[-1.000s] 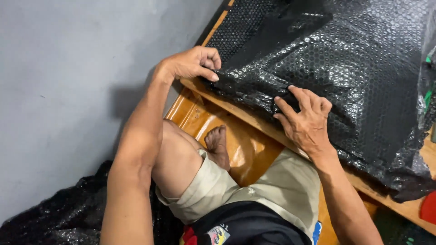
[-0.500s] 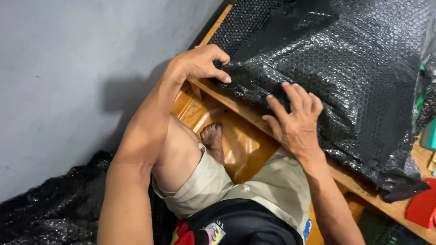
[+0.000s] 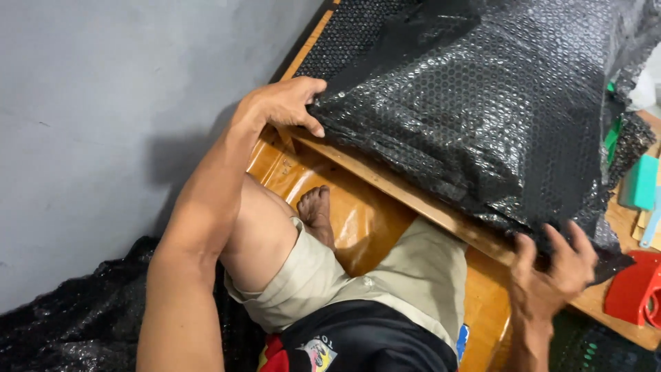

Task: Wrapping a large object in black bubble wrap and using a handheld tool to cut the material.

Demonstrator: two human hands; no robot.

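A bulky package wrapped in black bubble wrap (image 3: 475, 110) lies on a low wooden table (image 3: 413, 200). My left hand (image 3: 286, 103) presses on the package's left corner, thumb under the edge. My right hand (image 3: 551, 269) grips the wrap's lower right edge at the table's front rim, fingers curled over the plastic. I sit cross-legged under the table, with a bare foot (image 3: 317, 210) showing on the glossy orange floor.
A grey wall (image 3: 117, 103) stands at the left. A red tape dispenser (image 3: 633, 289) and a teal tool (image 3: 640, 182) lie at the table's right end. More black bubble wrap (image 3: 62, 324) is heaped on the floor at lower left.
My right hand has slid from the top middle of the package down to its lower right edge. My left hand stays at the left corner. The view has shifted left.
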